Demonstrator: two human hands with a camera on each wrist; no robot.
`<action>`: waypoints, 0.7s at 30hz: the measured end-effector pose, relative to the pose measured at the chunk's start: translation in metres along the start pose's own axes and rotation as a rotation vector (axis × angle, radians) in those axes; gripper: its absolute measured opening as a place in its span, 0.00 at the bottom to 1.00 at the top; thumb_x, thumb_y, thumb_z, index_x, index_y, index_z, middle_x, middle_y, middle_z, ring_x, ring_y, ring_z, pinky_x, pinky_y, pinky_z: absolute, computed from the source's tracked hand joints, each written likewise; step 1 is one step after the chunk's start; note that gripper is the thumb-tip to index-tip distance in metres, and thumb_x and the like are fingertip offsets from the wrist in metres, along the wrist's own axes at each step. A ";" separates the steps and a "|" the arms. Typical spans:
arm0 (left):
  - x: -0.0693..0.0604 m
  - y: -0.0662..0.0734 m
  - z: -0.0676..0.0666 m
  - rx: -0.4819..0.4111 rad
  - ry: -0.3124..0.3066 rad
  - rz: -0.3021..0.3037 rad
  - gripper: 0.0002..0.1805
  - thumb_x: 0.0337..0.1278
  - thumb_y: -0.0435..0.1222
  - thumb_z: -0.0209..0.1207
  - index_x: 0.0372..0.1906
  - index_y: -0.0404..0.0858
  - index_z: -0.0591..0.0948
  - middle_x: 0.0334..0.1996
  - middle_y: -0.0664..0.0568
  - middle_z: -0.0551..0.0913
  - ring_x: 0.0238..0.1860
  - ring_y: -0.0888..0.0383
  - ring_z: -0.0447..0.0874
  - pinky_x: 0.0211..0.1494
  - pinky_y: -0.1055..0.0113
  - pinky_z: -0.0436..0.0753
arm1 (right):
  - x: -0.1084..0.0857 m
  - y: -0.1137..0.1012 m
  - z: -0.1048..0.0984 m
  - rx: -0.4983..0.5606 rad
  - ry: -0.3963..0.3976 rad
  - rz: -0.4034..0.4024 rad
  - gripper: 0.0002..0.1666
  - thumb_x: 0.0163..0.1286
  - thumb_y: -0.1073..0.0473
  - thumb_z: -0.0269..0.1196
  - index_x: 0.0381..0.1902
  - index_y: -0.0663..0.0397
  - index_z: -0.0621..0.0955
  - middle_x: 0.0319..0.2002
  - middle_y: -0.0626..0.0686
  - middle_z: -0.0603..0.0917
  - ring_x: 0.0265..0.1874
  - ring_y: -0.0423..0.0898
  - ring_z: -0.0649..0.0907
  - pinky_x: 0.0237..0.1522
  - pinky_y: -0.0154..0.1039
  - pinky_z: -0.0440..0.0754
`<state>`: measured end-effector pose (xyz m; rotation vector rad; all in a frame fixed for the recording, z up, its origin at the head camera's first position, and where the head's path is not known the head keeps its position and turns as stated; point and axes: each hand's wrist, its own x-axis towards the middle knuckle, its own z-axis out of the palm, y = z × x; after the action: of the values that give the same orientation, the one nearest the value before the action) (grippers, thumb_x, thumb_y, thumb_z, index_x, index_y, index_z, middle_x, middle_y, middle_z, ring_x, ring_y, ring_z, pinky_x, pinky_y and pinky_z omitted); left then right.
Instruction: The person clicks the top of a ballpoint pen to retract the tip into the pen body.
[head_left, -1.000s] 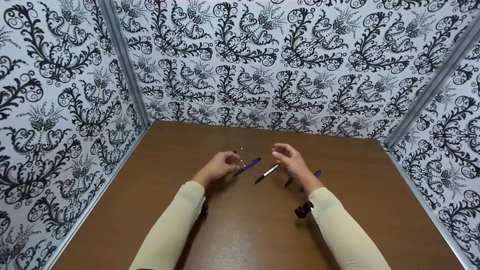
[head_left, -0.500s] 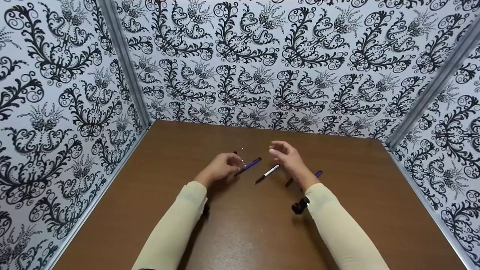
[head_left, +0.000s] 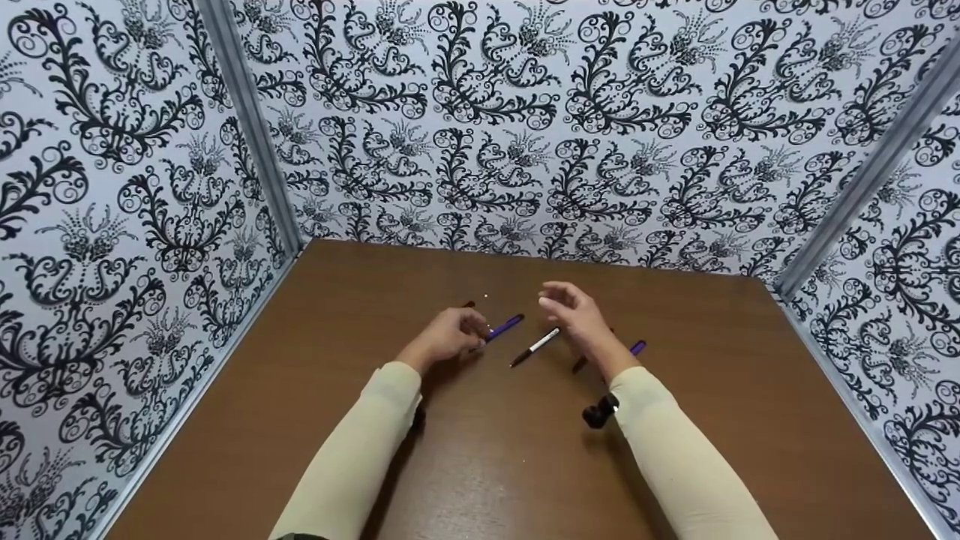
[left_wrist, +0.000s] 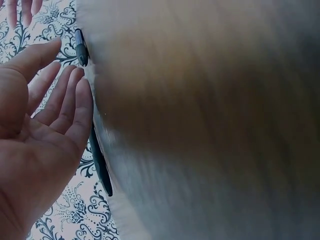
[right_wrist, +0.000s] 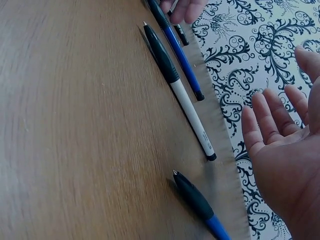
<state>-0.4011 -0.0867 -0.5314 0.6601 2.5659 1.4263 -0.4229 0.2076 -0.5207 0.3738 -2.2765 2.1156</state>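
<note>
Beside a blue-purple pen [head_left: 504, 328], my left hand [head_left: 450, 334] hovers with relaxed fingers; whether it touches the pen cannot be told. The left wrist view shows that palm [left_wrist: 45, 145] holding nothing, a dark pen [left_wrist: 101, 162] behind its fingers. My right hand [head_left: 577, 315] hangs above the table by a white pen [head_left: 535, 346] with a dark grip, its fingers loosely bent and empty. In the right wrist view the white pen [right_wrist: 190, 112] lies between a blue pen [right_wrist: 180, 52] and another blue pen [right_wrist: 195, 200]; the right hand [right_wrist: 290, 145] is off to the side.
Under the right forearm lie a dark-tipped pen [head_left: 583, 363] and a purple pen end [head_left: 637, 348]. Another dark pen end [head_left: 469, 304] shows behind the left hand. Patterned walls [head_left: 495, 135] border the brown table [head_left: 480, 465] at the back and both sides.
My left hand has shifted slightly right, nearer the blue-purple pen. My right hand moved slightly up and left, then stayed almost still. The pens lie as before.
</note>
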 end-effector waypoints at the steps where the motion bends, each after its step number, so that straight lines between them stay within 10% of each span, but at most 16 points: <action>1: 0.000 0.000 0.001 -0.004 -0.003 -0.001 0.20 0.67 0.23 0.69 0.62 0.25 0.85 0.54 0.35 0.90 0.52 0.44 0.88 0.50 0.60 0.86 | 0.000 0.000 0.000 -0.001 -0.004 0.001 0.23 0.82 0.63 0.68 0.70 0.62 0.80 0.61 0.62 0.85 0.55 0.46 0.85 0.66 0.60 0.82; 13: 0.003 0.004 0.004 -0.037 0.003 -0.084 0.18 0.63 0.21 0.71 0.58 0.26 0.87 0.53 0.34 0.88 0.42 0.55 0.84 0.38 0.68 0.81 | -0.002 0.002 0.000 0.035 0.002 0.002 0.22 0.81 0.65 0.67 0.69 0.65 0.80 0.62 0.67 0.83 0.53 0.46 0.85 0.65 0.60 0.82; 21: 0.007 0.003 0.006 0.090 0.009 -0.098 0.17 0.61 0.24 0.76 0.55 0.31 0.90 0.45 0.43 0.88 0.40 0.56 0.82 0.40 0.65 0.83 | -0.003 0.000 -0.002 0.026 -0.001 0.007 0.23 0.82 0.64 0.67 0.69 0.65 0.80 0.63 0.69 0.82 0.54 0.47 0.84 0.67 0.62 0.81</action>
<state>-0.4044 -0.0774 -0.5311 0.5333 2.6428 1.2933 -0.4200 0.2098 -0.5215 0.3674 -2.2559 2.1513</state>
